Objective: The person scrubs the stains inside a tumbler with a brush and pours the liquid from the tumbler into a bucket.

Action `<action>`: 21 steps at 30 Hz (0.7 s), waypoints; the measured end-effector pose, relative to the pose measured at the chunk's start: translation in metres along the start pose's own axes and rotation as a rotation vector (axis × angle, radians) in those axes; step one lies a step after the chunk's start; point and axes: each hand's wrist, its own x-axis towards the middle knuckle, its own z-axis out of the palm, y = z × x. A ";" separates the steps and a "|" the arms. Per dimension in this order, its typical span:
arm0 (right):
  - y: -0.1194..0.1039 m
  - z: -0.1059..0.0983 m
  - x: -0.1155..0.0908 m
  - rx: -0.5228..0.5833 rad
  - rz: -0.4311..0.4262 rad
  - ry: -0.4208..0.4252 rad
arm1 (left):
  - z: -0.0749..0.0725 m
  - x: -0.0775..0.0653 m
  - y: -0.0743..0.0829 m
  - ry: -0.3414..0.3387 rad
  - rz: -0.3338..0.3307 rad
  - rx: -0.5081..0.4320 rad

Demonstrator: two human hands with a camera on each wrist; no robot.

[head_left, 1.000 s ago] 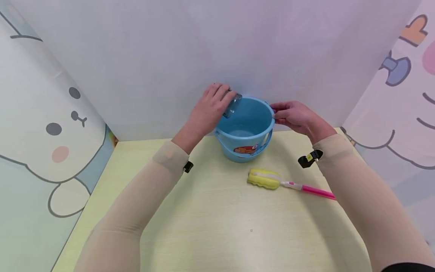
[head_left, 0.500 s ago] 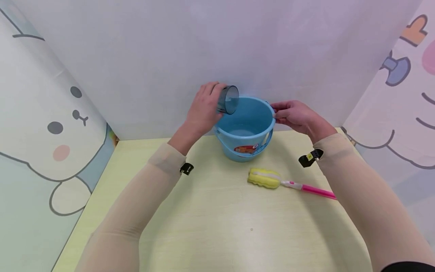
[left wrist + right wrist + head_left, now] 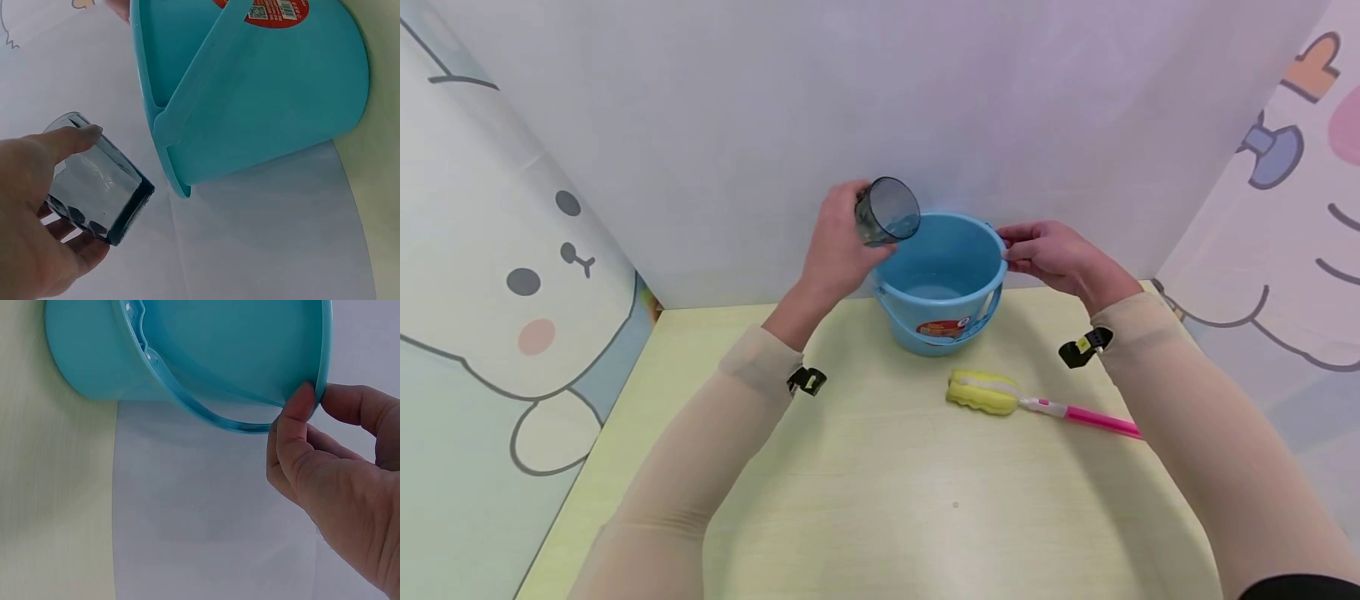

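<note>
My left hand [image 3: 837, 250] grips a dark, see-through drinking glass [image 3: 887, 211], tilted with its mouth toward me, just above the left rim of a blue bucket [image 3: 940, 283]. The left wrist view shows the thumb along one side of the glass [image 3: 100, 181] and the fingers round the other. On the bucket's right rim, my right hand [image 3: 1048, 254] pinches the edge between thumb and fingers, plain in the right wrist view where the hand [image 3: 337, 462] meets the rim. The bucket stands upright on the table, its handle hanging down in front, with a little clear liquid showing at its bottom.
A bottle brush with a yellow sponge head [image 3: 983, 392] and pink handle [image 3: 1101, 422] lies on the pale wooden table [image 3: 880, 500] in front of the bucket, its end hidden behind my right sleeve. A white wall [image 3: 760, 150] rises right behind the bucket, with cartoon-printed panels at both sides.
My left hand has drawn back left from over the bucket and turned the glass from tipped over the bucket to mouth-up toward me. My right hand keeps its place on the rim.
</note>
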 end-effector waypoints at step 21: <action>0.002 -0.002 0.000 0.003 0.009 0.006 | -0.014 -0.037 -0.006 0.102 -0.137 -0.279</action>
